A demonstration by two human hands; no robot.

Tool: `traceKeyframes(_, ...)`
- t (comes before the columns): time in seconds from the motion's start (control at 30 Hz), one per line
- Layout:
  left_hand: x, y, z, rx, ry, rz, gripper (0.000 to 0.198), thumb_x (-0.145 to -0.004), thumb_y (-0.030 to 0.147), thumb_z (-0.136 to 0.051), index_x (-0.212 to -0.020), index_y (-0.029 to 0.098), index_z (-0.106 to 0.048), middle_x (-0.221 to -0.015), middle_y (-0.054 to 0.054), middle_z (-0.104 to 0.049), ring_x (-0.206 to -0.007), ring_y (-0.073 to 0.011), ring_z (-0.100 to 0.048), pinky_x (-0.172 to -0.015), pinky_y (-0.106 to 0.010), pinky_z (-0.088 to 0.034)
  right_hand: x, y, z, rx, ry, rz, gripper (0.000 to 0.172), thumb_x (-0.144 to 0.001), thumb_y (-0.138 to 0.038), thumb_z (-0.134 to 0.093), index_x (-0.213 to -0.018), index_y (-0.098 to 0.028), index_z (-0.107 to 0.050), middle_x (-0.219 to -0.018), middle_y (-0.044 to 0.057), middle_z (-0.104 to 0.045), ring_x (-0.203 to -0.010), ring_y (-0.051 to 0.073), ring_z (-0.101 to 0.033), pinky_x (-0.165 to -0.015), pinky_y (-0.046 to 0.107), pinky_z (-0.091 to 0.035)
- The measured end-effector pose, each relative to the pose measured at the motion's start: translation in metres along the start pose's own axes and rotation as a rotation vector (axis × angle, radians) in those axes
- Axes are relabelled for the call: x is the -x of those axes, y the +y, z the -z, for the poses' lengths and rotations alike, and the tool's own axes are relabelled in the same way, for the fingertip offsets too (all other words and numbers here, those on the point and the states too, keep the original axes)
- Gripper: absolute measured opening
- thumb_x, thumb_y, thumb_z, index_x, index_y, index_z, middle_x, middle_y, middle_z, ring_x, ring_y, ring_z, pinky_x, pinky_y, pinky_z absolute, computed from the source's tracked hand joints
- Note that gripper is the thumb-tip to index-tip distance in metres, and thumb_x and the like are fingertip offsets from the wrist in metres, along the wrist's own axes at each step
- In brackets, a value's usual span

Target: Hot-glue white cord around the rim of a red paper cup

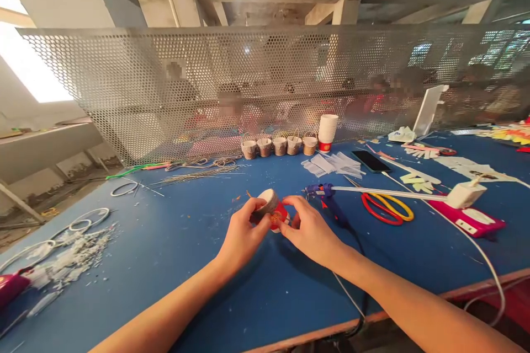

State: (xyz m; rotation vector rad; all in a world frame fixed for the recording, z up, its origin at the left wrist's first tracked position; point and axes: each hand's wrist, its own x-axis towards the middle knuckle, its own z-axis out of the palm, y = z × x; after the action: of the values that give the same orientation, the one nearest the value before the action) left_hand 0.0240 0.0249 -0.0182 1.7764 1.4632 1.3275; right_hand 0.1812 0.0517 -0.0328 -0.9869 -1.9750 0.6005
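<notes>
Over the middle of the blue table, a small paper cup [278,217] with a red printed side lies tilted between my hands. A greyish-brown wrap covers its upper left part, and the pale rim faces up and away. My left hand [243,230] is closed around the wrapped part, thumb in front. On the other side, my right hand [311,227] pinches the red part between thumb and fingers. My fingers hide some of the cup. A blue glue gun [327,198] lies just beyond my right hand, a white glue stick in its back end.
Several small handled baskets [280,146] line the back beside stacked paper cups [328,131]. To the right are white strips [333,164], a phone [370,161], red-and-yellow-handled scissors [387,209] and a pink power strip [467,219] with cables. White scraps [77,256] lie left; a perforated screen [207,83] stands behind.
</notes>
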Motion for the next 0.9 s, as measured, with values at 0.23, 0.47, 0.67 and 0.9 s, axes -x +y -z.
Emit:
traceKeyframes(0.23, 0.0014, 0.0021, -0.0033, 0.095, -0.043, 0.09, 0.012, -0.074, 0.029, -0.054, -0.079, 0.018, -0.059, -0.072, 0.002, -0.063, -0.066, -0.015, -0.059, -0.062, -0.025, -0.045, 0.0009, 0.0026, 0.0039, 0.232, 0.153, 0.228, 0.006, -0.081, -0.017, -0.059, -0.085, -0.021, -0.061, -0.093, 0.004, -0.063, -0.074, 0.015, -0.063, -0.061, 0.024, -0.049)
traceKeyframes(0.47, 0.0029, 0.0032, -0.0037, 0.095, -0.078, 0.123, 0.014, -0.071, 0.022, -0.055, -0.082, 0.017, -0.062, -0.07, 0.004, -0.06, -0.061, -0.0117, -0.052, -0.056, -0.022, -0.042, -0.0006, 0.0044, 0.0042, 0.265, 0.224, 0.304, 0.011, -0.082, -0.013, -0.056, -0.077, -0.02, -0.063, -0.081, 0.003, -0.061, -0.071, 0.014, -0.062, -0.056, 0.022, -0.045)
traceKeyframes(0.67, 0.0032, 0.0028, -0.0041, 0.106, -0.091, 0.134, 0.013, -0.071, 0.024, -0.059, -0.082, 0.017, -0.061, -0.069, 0.004, -0.058, -0.061, -0.0116, -0.05, -0.057, -0.022, -0.042, -0.0007, 0.0041, 0.0045, 0.251, 0.234, 0.312, 0.014, -0.085, -0.014, -0.053, -0.074, -0.02, -0.061, -0.079, 0.003, -0.061, -0.07, 0.014, -0.062, -0.056, 0.023, -0.045)
traceKeyframes(0.9, 0.0025, 0.0062, -0.0029, 0.107, -0.049, 0.112, 0.009, -0.069, 0.024, -0.058, -0.074, 0.017, -0.058, -0.064, 0.004, -0.053, -0.059, -0.0112, -0.046, -0.054, -0.021, -0.039, -0.0002, 0.0051, 0.0048, 0.227, 0.232, 0.311, 0.014, -0.087, -0.019, -0.053, -0.075, -0.021, -0.062, -0.08, 0.003, -0.061, -0.074, 0.015, -0.063, -0.064, 0.024, -0.049)
